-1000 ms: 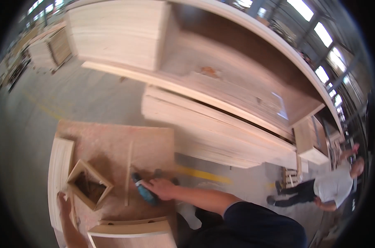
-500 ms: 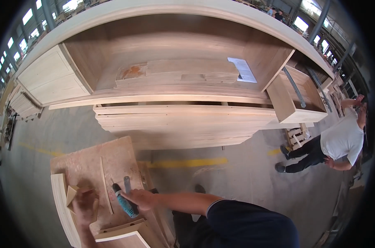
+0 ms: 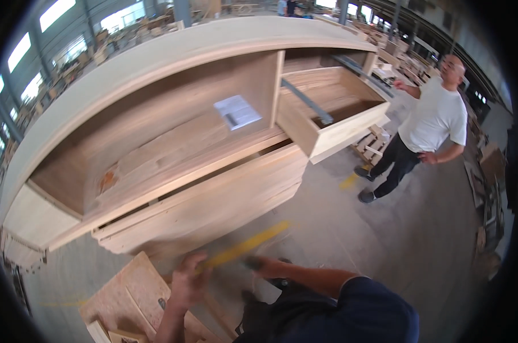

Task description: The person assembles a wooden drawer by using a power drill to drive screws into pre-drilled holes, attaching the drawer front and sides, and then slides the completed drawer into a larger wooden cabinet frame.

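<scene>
My left hand is raised over the right edge of the workbench, its fingers blurred by motion. I cannot make out anything in it. To its right, clear of the bench, my right hand is closed and also blurred. A dark end of the cordless drill pokes out from it; the rest of the tool is hidden. Ahead stands a long pale wooden cabinet with a wide open bay. A drawer with metal runners is pulled out at its right end.
A white paper sheet lies inside the cabinet bay. On the right a person in a white shirt stands near the drawer. A yellow line crosses the floor. Wooden pieces lie on the bench's near end.
My view has swung right. My left hand has come away from the small wooden pieces on the bench. My right hand has moved off the bench with the drill. The person has raised a hand forward.
</scene>
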Demonstrator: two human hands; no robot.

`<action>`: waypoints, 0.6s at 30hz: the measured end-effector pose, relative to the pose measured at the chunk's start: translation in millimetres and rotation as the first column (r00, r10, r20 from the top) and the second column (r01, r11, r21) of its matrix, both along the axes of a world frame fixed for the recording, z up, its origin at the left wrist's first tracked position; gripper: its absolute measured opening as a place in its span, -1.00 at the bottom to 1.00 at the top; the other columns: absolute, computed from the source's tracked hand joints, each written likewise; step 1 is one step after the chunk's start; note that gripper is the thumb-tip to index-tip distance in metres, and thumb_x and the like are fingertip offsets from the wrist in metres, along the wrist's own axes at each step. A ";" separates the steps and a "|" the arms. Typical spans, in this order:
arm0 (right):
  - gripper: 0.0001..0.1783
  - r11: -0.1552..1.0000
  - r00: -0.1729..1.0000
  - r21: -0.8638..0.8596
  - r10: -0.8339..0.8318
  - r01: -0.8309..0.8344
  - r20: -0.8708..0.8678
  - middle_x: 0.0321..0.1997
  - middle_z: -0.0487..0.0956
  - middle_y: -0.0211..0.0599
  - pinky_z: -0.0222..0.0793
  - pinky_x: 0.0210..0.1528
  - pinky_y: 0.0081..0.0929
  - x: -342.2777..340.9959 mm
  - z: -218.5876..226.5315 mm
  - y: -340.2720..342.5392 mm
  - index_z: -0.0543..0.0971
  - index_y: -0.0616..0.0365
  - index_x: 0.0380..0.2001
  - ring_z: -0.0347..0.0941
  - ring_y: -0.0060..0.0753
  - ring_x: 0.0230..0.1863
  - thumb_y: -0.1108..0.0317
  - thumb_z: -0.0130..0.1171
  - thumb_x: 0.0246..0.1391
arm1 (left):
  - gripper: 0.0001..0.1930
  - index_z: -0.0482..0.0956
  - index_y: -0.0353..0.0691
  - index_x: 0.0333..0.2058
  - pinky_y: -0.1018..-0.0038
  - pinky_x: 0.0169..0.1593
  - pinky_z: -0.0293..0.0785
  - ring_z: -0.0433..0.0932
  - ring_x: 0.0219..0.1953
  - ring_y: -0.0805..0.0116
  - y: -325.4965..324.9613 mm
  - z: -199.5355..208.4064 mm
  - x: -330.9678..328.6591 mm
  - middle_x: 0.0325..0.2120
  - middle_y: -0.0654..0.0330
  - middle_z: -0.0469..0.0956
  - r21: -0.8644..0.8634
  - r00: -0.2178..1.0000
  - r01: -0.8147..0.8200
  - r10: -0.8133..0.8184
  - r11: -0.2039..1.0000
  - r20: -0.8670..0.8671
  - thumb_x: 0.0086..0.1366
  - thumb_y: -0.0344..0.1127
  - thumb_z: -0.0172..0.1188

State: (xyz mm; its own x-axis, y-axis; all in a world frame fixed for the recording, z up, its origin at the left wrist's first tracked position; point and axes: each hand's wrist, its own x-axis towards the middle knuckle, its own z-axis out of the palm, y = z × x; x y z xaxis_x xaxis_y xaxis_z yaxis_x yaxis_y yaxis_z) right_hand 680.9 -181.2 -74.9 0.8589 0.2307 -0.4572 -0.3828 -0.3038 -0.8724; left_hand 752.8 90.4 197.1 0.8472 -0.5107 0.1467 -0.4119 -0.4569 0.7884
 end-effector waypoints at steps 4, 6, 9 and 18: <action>-0.50 0.864 0.848 0.163 -0.402 0.476 -0.346 -0.24 0.66 -0.31 0.55 -0.30 -0.42 -33.3 22.4 -134.1 0.55 0.12 0.09 0.57 -0.37 -0.36 0.37 0.29 0.01 | -0.62 0.54 -0.23 0.04 0.22 0.20 0.47 0.52 0.12 -0.02 -150.4 49.6 21.1 0.08 0.01 0.51 0.126 0.929 0.234 -0.260 0.964 0.263 0.25 -0.35 0.32; -0.67 0.484 0.630 0.409 -0.654 0.774 -0.418 -0.31 0.63 -0.28 0.51 -0.21 -0.36 -35.0 39.0 -193.0 0.62 0.20 -0.09 0.57 -0.34 -0.30 0.30 0.25 0.09 | -0.61 0.53 -0.25 0.06 0.20 0.21 0.46 0.49 0.16 -0.04 -236.0 66.0 25.2 0.14 0.00 0.46 0.198 0.852 0.298 -0.353 0.934 0.386 0.27 -0.33 0.28; -0.67 0.151 0.479 0.547 -0.704 0.823 -0.525 -0.29 0.62 -0.24 0.52 -0.16 -0.35 -1.4 63.8 -289.0 0.59 0.27 -0.11 0.57 -0.31 -0.27 0.30 0.17 0.11 | -0.53 0.49 -0.37 0.09 0.13 0.31 0.36 0.37 0.26 -0.13 -377.7 71.2 31.8 0.21 -0.09 0.37 0.168 0.680 0.363 -0.384 0.917 0.624 0.22 -0.35 0.28; -0.73 -0.286 0.497 0.851 -0.712 0.440 -0.496 -0.23 0.48 -0.18 0.46 0.21 -0.09 129.6 150.8 -524.4 0.41 0.29 -0.19 0.50 -0.16 -0.13 0.38 0.02 0.03 | -0.46 0.52 -0.35 0.06 0.11 0.20 0.44 0.50 0.17 -0.13 -664.4 87.7 143.6 0.02 -0.19 0.56 0.675 0.961 0.200 -0.276 0.710 0.005 0.18 -0.15 0.38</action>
